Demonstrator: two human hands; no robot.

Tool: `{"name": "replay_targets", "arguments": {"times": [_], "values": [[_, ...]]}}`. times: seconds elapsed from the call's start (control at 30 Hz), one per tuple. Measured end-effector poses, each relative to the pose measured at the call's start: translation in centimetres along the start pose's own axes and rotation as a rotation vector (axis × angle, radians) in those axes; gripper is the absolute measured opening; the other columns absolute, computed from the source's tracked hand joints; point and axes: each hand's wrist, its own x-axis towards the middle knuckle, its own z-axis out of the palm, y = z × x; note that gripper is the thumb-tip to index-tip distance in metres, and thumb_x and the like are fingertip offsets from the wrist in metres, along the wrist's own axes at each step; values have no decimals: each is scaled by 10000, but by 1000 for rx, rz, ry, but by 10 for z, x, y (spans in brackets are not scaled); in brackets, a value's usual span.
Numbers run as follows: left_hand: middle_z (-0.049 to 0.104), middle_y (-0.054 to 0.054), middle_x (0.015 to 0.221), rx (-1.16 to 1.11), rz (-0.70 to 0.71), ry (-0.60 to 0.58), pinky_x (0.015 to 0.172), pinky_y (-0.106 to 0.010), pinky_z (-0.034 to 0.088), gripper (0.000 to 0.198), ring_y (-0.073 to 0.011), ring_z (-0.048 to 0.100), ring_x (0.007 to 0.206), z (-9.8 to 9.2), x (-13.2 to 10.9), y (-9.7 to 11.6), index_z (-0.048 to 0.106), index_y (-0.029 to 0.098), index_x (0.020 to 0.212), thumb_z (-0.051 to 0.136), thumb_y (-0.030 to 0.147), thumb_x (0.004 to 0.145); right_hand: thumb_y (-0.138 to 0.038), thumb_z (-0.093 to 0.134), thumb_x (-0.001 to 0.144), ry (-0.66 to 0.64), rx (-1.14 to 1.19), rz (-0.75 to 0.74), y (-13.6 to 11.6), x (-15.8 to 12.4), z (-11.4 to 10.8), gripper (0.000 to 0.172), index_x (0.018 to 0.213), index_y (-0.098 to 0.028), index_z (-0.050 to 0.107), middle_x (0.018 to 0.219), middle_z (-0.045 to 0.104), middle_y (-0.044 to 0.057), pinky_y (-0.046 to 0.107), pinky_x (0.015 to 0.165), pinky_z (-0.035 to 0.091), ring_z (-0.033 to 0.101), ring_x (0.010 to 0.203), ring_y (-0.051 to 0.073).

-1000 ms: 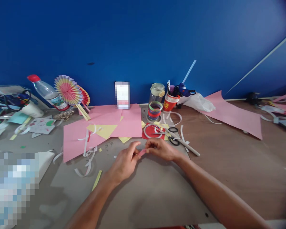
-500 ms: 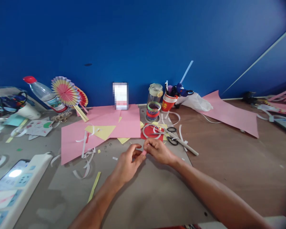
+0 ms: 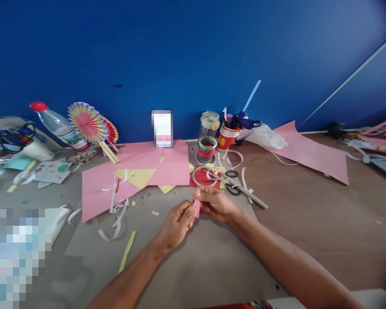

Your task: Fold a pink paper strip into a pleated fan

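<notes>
A small piece of folded pink paper [image 3: 197, 207] is pinched between my two hands, above the grey board at the middle. My left hand [image 3: 179, 221] has thumb and fingers closed on its left edge. From the right, my right hand [image 3: 216, 203] grips its upper part with thumb and fingertips. Fingers cover much of the paper. Just beyond my hands lie black-handled scissors [image 3: 233, 189] and a red paper square [image 3: 216, 183] with a white ring-shaped strip on it.
Large pink sheets [image 3: 173, 171] with yellow scraps and curled white strips lie ahead. A clear cup [image 3: 209, 128], a red paper cup [image 3: 227, 136] of tools and a phone [image 3: 162, 128] stand by the blue wall. A paper fan [image 3: 87, 122] leans beside a bottle [image 3: 64, 133].
My left hand has closed its fingers and turned around the paper. More of the folded pink piece shows between the hands, now hanging lower from the right fingertips.
</notes>
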Motion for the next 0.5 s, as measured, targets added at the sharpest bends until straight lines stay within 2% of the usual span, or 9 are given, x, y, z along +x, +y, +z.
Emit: {"name": "replay_targets", "arguments": {"times": [0.1, 0.2, 0.27, 0.33, 0.4, 0.5], "values": [[449, 51, 536, -124, -54, -5, 501, -212, 342, 431, -66, 394, 467, 2, 3, -1, 438, 175, 651, 440, 548, 869, -451, 751, 608, 71, -43, -27, 2, 4, -2, 383, 598, -168, 494, 442, 470, -67, 199, 415, 212, 305, 392, 46], [584, -6, 669, -233, -105, -35, 593, -255, 445, 415, -105, 539, 561, 1, 5, 2, 545, 150, 775, 492, 556, 841, -450, 735, 632, 96, -165, -78, 0, 5, -4, 375, 598, -169, 487, 461, 473, -67, 201, 433, 220, 306, 415, 48], [641, -44, 775, -336, -139, -81, 694, -311, 489, 411, -145, 612, 654, 0, 6, 5, 585, 138, 888, 528, 540, 829, -434, 733, 638, 122, -280, -125, -2, 4, -6, 357, 601, -169, 497, 474, 462, -68, 205, 447, 238, 327, 439, 55], [667, -72, 805, -432, -197, -142, 728, -343, 501, 391, -167, 639, 678, -1, 6, 6, 601, 123, 903, 553, 504, 830, -420, 731, 648, 148, -401, -162, -3, 4, -7, 340, 596, -168, 508, 490, 449, -66, 211, 461, 251, 344, 465, 61], [674, -82, 761, -523, -254, -173, 694, -341, 510, 361, -167, 639, 639, -1, 8, 6, 609, 110, 862, 562, 467, 836, -439, 700, 688, 128, -446, -175, -3, 3, -8, 339, 608, -169, 512, 503, 446, -60, 218, 471, 254, 342, 476, 66], [662, -53, 679, -643, -282, -114, 696, -339, 520, 310, -130, 610, 554, -2, 10, 6, 623, 105, 852, 580, 411, 837, -531, 572, 784, 41, -349, -186, -2, 2, -7, 395, 633, -170, 518, 522, 464, -37, 233, 484, 273, 357, 486, 82]]}}
